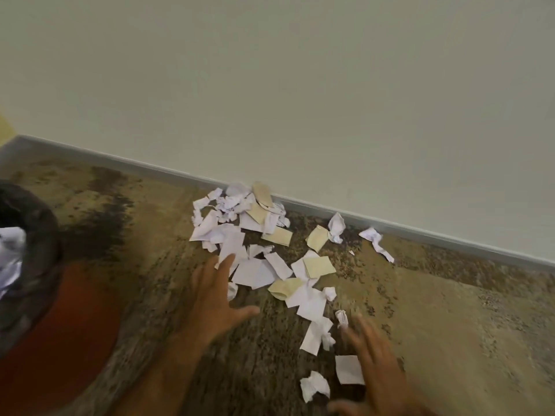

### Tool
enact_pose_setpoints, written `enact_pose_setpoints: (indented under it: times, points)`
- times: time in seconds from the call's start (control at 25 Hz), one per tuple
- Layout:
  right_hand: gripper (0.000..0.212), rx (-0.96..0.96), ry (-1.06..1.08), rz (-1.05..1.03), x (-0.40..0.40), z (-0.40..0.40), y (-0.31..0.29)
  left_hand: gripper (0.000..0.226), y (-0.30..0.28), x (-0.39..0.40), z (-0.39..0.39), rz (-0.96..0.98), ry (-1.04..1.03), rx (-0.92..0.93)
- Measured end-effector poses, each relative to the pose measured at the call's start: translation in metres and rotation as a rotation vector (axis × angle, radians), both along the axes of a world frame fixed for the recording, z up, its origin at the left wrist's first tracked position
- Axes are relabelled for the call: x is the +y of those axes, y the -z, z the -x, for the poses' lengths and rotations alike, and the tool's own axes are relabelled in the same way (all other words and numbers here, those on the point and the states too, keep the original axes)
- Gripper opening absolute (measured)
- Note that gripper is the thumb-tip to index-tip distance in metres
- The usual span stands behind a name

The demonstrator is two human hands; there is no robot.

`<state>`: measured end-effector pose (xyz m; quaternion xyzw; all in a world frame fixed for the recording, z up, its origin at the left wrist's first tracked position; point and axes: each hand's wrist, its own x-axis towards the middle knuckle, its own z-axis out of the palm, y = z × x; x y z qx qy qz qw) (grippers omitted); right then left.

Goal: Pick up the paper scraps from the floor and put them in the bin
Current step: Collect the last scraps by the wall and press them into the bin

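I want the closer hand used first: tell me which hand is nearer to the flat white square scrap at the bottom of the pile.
Right. The right hand overlaps the flat white square scrap's right edge, fingers spread. The left hand is far off to its left, reaching toward the main pile.

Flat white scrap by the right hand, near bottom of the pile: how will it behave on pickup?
The flat white scrap looks thin and unfolded, so it is probably floppy and very light. Lying flush on the floor, it likely slides before an edge lifts. The right hand is open beside it.
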<state>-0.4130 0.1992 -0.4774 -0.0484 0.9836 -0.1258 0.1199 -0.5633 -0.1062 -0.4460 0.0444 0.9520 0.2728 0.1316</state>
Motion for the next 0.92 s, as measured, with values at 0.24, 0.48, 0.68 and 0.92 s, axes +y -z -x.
enact_pose_setpoints:
  times: [0.24,0.48,0.68,0.92]
  points:
    - [0.111,0.096,0.045,-0.023,-0.031,0.024,0.056,0.140,0.056,0.037,0.004,0.089,-0.195,-0.105]
    - [0.094,0.270,0.001,0.049,-0.022,0.101,0.066,0.133,0.069,0.071,0.030,0.231,-0.139,-0.051]
    - [0.088,0.251,-0.043,-0.010,-0.018,0.154,0.070,0.107,0.076,0.072,0.047,0.401,-0.030,0.146]
    - [0.066,0.317,-0.202,-0.122,-0.015,0.188,0.069,0.073,0.062,0.075,0.067,0.285,-0.001,0.025]
